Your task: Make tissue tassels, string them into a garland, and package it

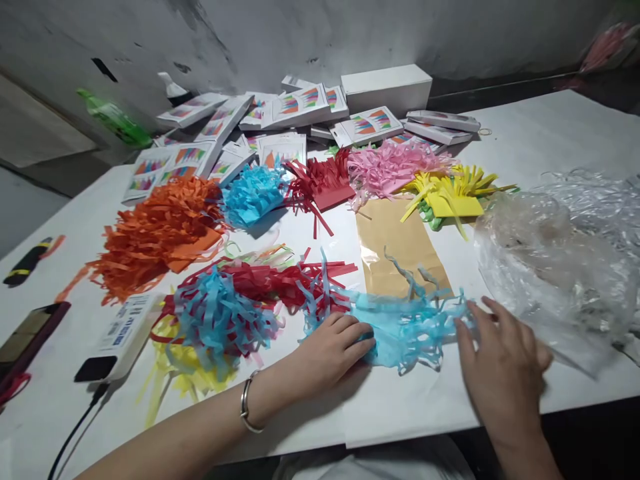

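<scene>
A light blue fringed tissue paper piece [406,327] lies on the white table near the front edge. My left hand [336,347], with a silver bracelet on the wrist, presses down on its left end with curled fingers. My right hand [503,370] rests at its right end, fingers spread and touching the fringe tips. A gold foil sheet [395,250] lies just behind the blue piece.
Fringed paper piles lie across the table: orange [155,233], blue [253,193], red [323,183], pink [390,167], yellow [453,193], and a mixed heap [225,313]. Clear plastic bags [555,260] sit right. White boxes [300,110] are stacked behind. A phone [30,337] and charger [123,333] lie left.
</scene>
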A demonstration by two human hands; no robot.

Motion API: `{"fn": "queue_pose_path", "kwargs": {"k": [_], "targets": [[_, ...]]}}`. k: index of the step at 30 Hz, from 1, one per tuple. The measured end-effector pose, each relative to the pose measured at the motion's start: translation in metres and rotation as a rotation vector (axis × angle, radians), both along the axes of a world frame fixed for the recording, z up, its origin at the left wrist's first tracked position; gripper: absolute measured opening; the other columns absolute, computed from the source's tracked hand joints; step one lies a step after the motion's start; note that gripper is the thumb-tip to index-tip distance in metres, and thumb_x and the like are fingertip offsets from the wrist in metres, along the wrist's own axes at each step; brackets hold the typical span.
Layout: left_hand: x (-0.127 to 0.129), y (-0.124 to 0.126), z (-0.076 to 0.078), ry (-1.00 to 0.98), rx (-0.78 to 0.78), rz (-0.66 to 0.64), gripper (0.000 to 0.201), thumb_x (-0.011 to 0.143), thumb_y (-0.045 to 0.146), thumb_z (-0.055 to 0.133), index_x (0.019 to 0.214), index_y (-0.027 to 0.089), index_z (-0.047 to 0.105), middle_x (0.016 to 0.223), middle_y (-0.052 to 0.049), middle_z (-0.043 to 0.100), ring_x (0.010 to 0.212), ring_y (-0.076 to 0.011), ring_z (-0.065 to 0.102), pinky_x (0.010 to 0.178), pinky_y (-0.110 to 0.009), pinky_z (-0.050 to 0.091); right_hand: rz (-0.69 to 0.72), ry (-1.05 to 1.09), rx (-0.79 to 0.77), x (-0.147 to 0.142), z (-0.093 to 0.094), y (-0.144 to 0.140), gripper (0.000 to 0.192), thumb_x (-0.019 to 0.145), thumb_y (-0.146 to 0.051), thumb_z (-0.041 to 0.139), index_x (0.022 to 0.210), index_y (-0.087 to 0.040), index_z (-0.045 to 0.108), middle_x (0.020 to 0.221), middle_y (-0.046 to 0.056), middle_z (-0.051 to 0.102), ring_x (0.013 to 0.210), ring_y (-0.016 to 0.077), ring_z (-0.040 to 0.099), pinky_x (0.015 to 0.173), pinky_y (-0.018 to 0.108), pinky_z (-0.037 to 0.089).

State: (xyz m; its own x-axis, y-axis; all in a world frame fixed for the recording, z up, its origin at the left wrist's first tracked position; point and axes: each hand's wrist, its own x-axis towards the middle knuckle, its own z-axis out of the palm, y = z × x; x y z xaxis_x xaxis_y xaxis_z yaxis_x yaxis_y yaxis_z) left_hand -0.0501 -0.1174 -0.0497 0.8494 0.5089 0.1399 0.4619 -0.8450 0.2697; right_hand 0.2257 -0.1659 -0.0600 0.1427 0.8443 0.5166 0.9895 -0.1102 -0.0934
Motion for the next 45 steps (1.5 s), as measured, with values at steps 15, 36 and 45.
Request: {"fn": "queue_pose_path", "kwargs": {"k": [15, 36, 45], "targets": [[-0.011, 0.029, 0.011, 0.197, 0.3, 0.521, 0.022, 0.097, 0.03, 0.056, 0.114, 0.017, 0.064, 0.121, -0.014, 0.067, 0.104, -0.0335, 0.058, 0.084, -0.049, 0.041, 0.836, 0.128, -0.056, -0.054, -0.02, -0.024, 0.027, 0.1, -0.013, 0.05, 0.119, -0.009, 0.067, 0.126, 0.013, 0.07, 0.123, 0.026, 0.062, 0.106, 0.045, 0.051], [0.0, -0.014, 0.007, 0.036, 0.057, -0.059, 0.027, 0.1, 0.037, 0.054, 0.118, 0.018, 0.062, 0.113, -0.008, 0.07, 0.092, -0.0215, 0.06, 0.086, -0.04, 0.04, 0.909, 0.173, -0.09, -0.041, -0.005, -0.027, 0.026, 0.101, -0.025, 0.054, 0.119, -0.011, 0.067, 0.114, 0.012, 0.074, 0.111, 0.0245, 0.066, 0.099, 0.043, 0.052], [-0.004, -0.003, -0.004, 0.119, 0.115, 0.267, 0.041, 0.095, 0.041, 0.06, 0.128, 0.017, 0.058, 0.128, -0.014, 0.062, 0.098, -0.029, 0.057, 0.085, -0.043, 0.038, 0.257, 0.119, 0.009, -0.028, -0.012, -0.027, 0.026, 0.099, -0.035, 0.058, 0.115, -0.016, 0.067, 0.13, 0.018, 0.066, 0.115, 0.0349, 0.064, 0.102, 0.057, 0.038]]}}
